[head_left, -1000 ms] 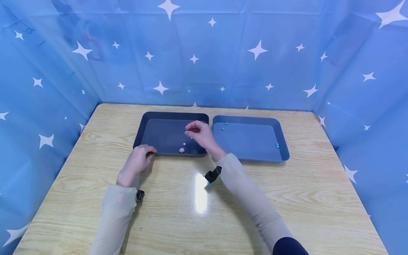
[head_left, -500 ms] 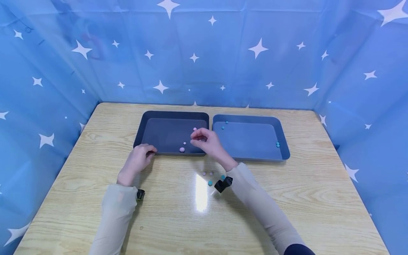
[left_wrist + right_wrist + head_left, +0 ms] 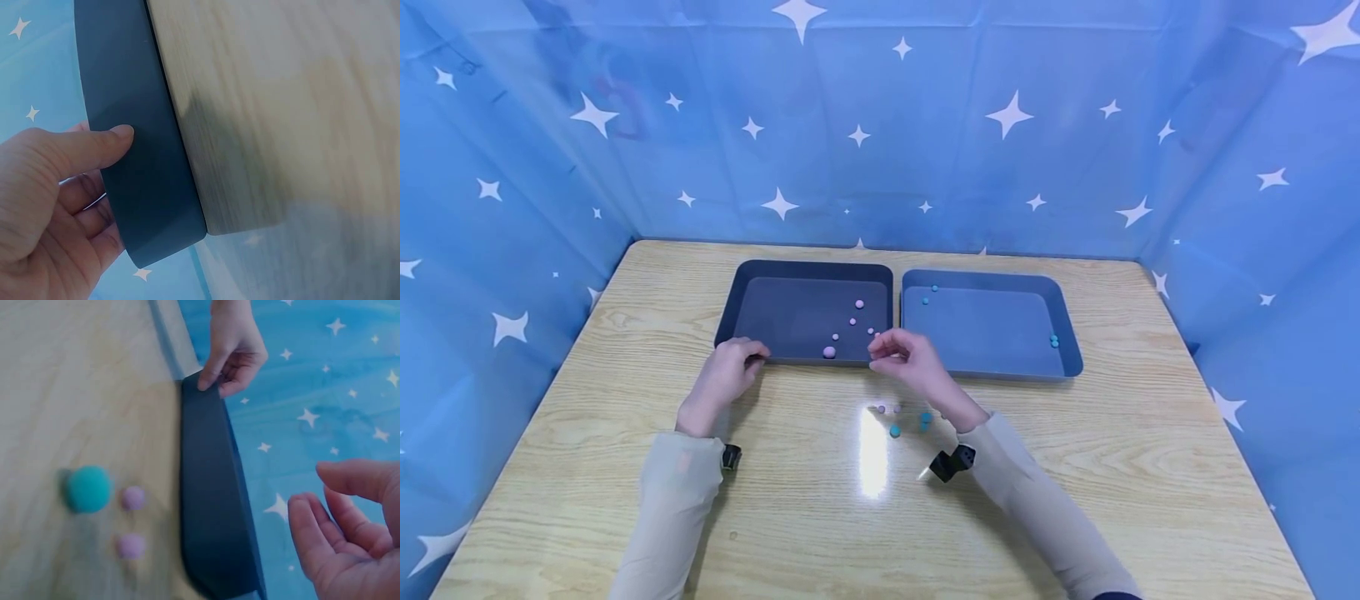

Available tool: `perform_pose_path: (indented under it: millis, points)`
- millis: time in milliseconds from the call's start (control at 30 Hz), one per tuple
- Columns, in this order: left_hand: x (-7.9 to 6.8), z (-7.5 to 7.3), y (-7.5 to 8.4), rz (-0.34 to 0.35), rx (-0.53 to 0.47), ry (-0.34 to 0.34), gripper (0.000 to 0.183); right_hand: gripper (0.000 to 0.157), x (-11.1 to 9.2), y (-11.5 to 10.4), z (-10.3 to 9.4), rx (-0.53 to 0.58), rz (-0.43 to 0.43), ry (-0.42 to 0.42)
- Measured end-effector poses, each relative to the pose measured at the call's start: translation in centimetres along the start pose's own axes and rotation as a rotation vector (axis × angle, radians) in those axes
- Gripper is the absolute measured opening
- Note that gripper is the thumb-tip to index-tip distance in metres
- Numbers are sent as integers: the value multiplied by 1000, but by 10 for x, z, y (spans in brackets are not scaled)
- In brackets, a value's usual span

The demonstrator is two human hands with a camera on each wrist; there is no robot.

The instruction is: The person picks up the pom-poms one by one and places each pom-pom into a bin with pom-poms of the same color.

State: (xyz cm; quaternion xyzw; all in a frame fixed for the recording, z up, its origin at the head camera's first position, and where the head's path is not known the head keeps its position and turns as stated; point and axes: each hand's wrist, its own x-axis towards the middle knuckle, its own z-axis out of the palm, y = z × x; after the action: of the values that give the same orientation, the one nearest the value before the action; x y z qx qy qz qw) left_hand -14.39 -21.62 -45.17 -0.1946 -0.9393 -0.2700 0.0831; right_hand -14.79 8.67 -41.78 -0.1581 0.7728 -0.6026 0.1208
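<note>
My left hand (image 3: 730, 367) grips the near left corner of a dark tray (image 3: 782, 362). In the left wrist view the thumb presses the tray's outer wall (image 3: 144, 169) and the other fingers curl behind the rim. Over the tray's near right corner hovers my right hand (image 3: 910, 362), fingers loosely bent. The right wrist view shows a gap between its thumb and fingers (image 3: 306, 534), with nothing in it. Several pink pom-poms lie inside the dark tray, the largest pink pom-pom (image 3: 829, 352) by the near wall; my right hand partly covers one.
To the right stands a blue tray (image 3: 985, 372) holding several small teal pom-poms, among them a touching pair (image 3: 1054, 341). On the wooden table (image 3: 805, 517) before the trays lie small pink pom-poms (image 3: 131, 545) and teal pom-poms (image 3: 88, 489). Star-patterned blue cloth (image 3: 880, 167) encloses the table.
My right hand has drawn back toward me and to the right, uncovering more pink pom-poms in the dark tray and pom-poms on the table. The left hand has stayed put.
</note>
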Motion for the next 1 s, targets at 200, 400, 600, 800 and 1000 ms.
perform_pose_path:
  millis: [200,400,600,800,1000]
  points:
    - [0,0,0,0,2,5,12,20,-14,10,-4,-41,31,-18]
    - [0,0,0,1,6,5,11,22,-23,19,-5,-52,66,-23]
    - [-1,0,0,0,6,3,11,26,-28,27,-4,-88,97,-28]
    - [-1,0,1,-6,3,-1,11,27,-33,34,-3,-143,75,-40]
    - [-1,0,1,-5,2,2,11,26,-35,36,-2,-201,54,-56]
